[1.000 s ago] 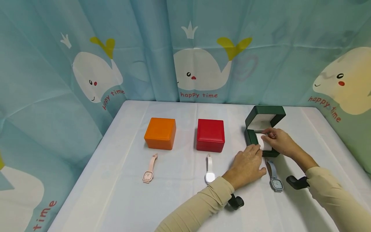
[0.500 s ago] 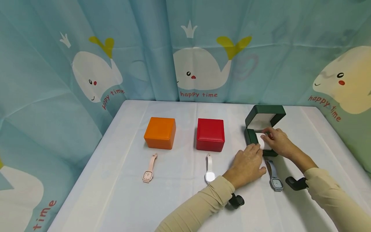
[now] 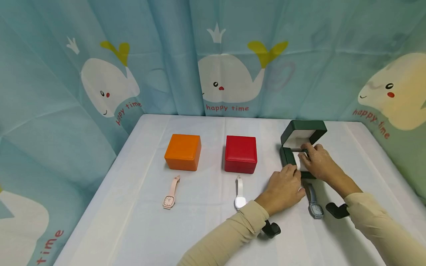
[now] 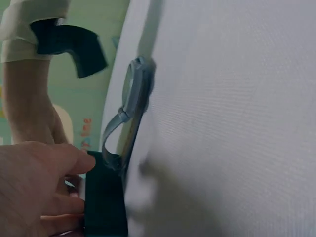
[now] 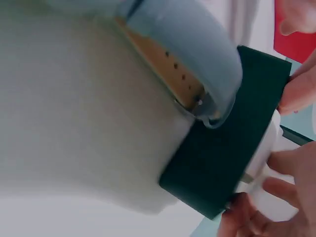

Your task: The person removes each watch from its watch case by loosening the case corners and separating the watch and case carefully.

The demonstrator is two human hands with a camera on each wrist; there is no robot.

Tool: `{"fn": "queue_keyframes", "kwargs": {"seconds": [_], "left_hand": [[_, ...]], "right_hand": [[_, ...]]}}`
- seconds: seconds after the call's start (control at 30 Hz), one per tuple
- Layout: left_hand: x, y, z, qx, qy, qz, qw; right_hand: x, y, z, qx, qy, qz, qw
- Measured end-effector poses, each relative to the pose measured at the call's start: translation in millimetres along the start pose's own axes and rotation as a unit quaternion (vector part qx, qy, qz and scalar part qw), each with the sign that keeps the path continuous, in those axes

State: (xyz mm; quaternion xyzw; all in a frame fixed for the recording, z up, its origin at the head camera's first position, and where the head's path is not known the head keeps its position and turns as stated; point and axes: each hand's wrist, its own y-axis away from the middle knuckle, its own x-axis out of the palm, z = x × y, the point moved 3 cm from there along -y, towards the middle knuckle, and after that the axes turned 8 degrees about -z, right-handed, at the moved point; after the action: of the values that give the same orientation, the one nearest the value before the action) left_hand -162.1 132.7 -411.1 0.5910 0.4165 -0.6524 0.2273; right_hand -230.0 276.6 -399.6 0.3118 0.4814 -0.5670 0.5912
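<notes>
On the white table (image 3: 199,229), at right of the frame, the open dark green box (image 3: 301,137) holds a white cushion (image 3: 302,165); the right hand (image 3: 317,160) pinches this cushion, the left hand (image 3: 283,188) rests with relaxed fingers against the box front.

Both forearms, in beige sleeves, enter from about 5 o'clock and extend toward 1 o'clock. The left hand (image 3: 283,186) lies knuckles up and low over the surface, fingers (image 3: 290,170) gently bent and pointing to 1 o'clock. The right hand (image 3: 318,162) sits just beyond it, at its 2 o'clock, wrist bent, fingers (image 3: 307,149) curled inward toward 10 o'clock with thumb and fingertips drawn together in a pinch. The two hands lie close together, nearly touching. A dark wrist-worn mount shows under each sleeve cuff.
</notes>
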Motion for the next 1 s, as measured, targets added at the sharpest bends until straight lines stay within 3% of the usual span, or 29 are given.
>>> {"fn": "queue_keyframes", "kwargs": {"seconds": [0.2, 0.3, 0.37, 0.43, 0.47, 0.53, 0.57, 0.63, 0.7, 0.83, 1.0], "left_hand": [[-3.2, 3.6, 4.9, -0.020, 0.029, 0.030, 0.9989], [-5.1, 4.5, 7.4, -0.024, 0.030, 0.041, 0.9984], [-5.6, 5.1, 9.2, -0.022, 0.025, 0.045, 0.9984], [-5.6, 5.6, 11.0, -0.018, 0.023, 0.051, 0.9983], [-5.3, 6.0, 11.9, -0.017, 0.022, 0.055, 0.9981], [-4.8, 6.2, 13.2, -0.016, 0.018, 0.060, 0.9979], [-4.3, 5.9, 13.6, -0.016, 0.018, 0.062, 0.9978], [-4.1, 5.4, 13.9, -0.018, 0.016, 0.067, 0.9975], [-4.1, 4.8, 13.8, -0.017, 0.015, 0.071, 0.9972], [-3.3, 3.0, 12.6, -0.015, 0.016, 0.083, 0.9963], [-4.4, -0.1, 13.7, -0.023, 0.016, 0.077, 0.9966]], "right_hand": [[-30.7, -4, 25, -0.004, 0.021, -0.135, 0.991], [-45.1, -9, 37, -0.033, 0.004, -0.216, 0.976], [-52.6, -13, 43, -0.066, -0.012, -0.275, 0.959], [-58.6, -20, 45, -0.089, -0.024, -0.310, 0.946], [-60.9, -24, 45, -0.090, -0.028, -0.312, 0.945], [-62.9, -33, 42, -0.073, -0.029, -0.290, 0.954], [-63.1, -38, 39, -0.050, -0.026, -0.265, 0.963], [-60.8, -46, 33, 0.009, -0.014, -0.198, 0.980], [-57.1, -52, 26, 0.061, -0.003, -0.118, 0.991], [-52.5, -53, 17, 0.119, -0.005, -0.001, 0.993], [-54.4, -50, 16, 0.131, -0.003, 0.034, 0.991]]}}
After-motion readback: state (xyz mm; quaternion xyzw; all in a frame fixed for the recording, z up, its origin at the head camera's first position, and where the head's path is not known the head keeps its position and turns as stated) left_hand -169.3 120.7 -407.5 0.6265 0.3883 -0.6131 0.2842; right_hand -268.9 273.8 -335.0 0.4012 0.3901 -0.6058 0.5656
